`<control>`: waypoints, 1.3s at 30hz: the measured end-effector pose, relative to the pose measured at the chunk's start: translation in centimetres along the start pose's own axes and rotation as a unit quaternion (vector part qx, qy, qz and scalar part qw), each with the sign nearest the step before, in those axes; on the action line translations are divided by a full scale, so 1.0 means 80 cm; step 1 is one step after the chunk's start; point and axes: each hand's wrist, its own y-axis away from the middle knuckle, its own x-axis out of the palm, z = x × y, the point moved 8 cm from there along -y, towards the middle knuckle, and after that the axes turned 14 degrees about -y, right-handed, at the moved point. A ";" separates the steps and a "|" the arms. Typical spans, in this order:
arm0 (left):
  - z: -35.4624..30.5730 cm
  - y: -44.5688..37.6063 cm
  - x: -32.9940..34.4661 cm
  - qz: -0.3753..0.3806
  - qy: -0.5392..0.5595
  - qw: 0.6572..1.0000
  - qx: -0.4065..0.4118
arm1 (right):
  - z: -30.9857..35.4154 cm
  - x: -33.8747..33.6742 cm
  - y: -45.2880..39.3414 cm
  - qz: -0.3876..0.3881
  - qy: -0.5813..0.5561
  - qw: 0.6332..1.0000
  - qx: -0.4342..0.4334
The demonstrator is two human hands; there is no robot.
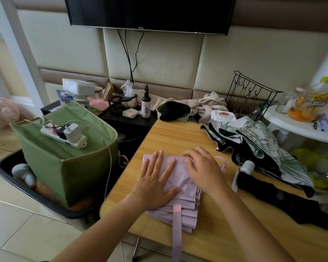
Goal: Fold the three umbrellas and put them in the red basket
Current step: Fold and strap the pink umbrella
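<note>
Lilac umbrella (175, 183) lay on desk (178, 137). Left hand (155, 183) pressed flat, fingers straight; right hand (202, 171) pinched pleats, fingers curled. Best approach: smooth pleats evenly, wrap strap (176, 229) tight (basket unseen).

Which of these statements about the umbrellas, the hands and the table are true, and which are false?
1. Both hands lie on the lilac umbrella. True: left hand, right hand.
2. The lilac umbrella's strap is wrapped around it. False: it hangs loose over the table edge.
3. The leaf-print umbrella lies right of the lilac one. True.
4. The power strip lies on the table. False: it lies on the green bag.
</note>
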 end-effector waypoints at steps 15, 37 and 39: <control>-0.002 0.025 0.004 0.217 0.011 0.976 0.018 | -0.052 0.084 0.040 0.195 0.184 0.962 0.042; -0.011 0.047 -0.011 0.166 -0.076 0.983 -0.019 | -0.054 0.054 0.016 0.252 0.064 0.957 0.133; -0.020 0.056 -0.015 0.152 -0.081 0.985 -0.033 | -0.054 0.053 0.003 0.209 0.071 0.966 0.133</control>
